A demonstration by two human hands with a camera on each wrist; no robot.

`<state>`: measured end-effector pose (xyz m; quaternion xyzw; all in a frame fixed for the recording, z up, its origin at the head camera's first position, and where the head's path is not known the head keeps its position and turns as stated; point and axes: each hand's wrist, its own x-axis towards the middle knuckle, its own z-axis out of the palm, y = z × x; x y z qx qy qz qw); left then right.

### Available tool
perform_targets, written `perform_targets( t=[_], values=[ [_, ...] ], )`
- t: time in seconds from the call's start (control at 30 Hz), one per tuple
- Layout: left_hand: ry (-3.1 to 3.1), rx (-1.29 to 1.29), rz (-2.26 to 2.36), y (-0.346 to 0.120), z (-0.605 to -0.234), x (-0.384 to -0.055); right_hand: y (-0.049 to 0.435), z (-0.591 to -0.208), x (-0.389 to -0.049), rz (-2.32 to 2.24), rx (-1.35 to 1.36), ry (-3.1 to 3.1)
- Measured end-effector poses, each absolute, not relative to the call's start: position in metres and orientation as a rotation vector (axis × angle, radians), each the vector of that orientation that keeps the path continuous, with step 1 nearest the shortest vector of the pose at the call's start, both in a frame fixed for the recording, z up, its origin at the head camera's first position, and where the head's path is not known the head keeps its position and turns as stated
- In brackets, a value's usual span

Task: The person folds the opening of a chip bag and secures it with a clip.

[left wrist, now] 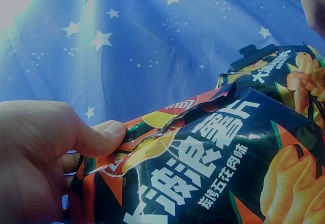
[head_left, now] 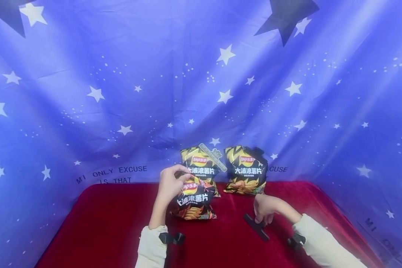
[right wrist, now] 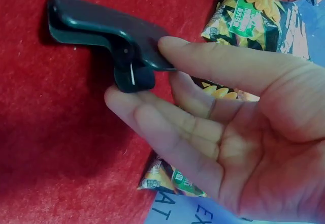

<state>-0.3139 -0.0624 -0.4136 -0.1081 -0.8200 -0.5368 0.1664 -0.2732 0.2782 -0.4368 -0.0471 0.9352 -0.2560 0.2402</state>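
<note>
My left hand [head_left: 168, 186] pinches the folded-over top corner of a black potato chip bag [head_left: 191, 204], which stands at the front of the group. In the left wrist view the thumb [left wrist: 104, 137] presses on the crumpled fold of that bag. To the right, low over the table, my right hand [head_left: 265, 209] holds a black bag clip [head_left: 256, 227]. The right wrist view shows the clip [right wrist: 101, 25] between thumb and fingers, its long jaws pointing away from the palm.
Behind stand two more chip bags. The left bag [head_left: 201, 163] has a pale, ornate clip [head_left: 213, 158] across its top corner; the right bag [head_left: 245, 171] bears a black clip [head_left: 257, 151]. A red cloth covers the table [head_left: 120, 223], with a blue star-patterned curtain [head_left: 137, 108] behind.
</note>
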Motion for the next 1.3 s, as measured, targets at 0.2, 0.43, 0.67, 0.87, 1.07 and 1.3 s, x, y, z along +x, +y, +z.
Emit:
perform_targets(
  t=[0.2, 0.43, 0.67, 0.87, 1.07, 1.3],
  values=[
    [-2.334, -0.296, -1.543, -0.064, -0.414, -0.314, 0.274, -0.435, -0.273, -0.636, -0.099, 2.541],
    [-2.342, -0.287, -1.535, -0.065, -0.415, -0.316, 0.271, -0.427, -0.281, -0.754, -0.246, 2.579],
    [-2.348, -0.281, -1.528, -0.064, -0.415, -0.316, 0.26, -0.408, -0.298, -1.079, -0.443, 2.726],
    [-2.347, -0.292, -1.551, -0.063, -0.416, -0.316, 0.243, -0.393, -0.301, -1.401, -0.427, 2.803],
    [-2.338, -0.31, -1.544, -0.061, -0.415, -0.318, 0.228, -0.384, -0.303, -1.668, -0.321, 2.745],
    [-2.35, -0.316, -1.528, -0.061, -0.413, -0.319, 0.21, -0.382, -0.307, -1.938, -0.202, 2.585]
  ],
)
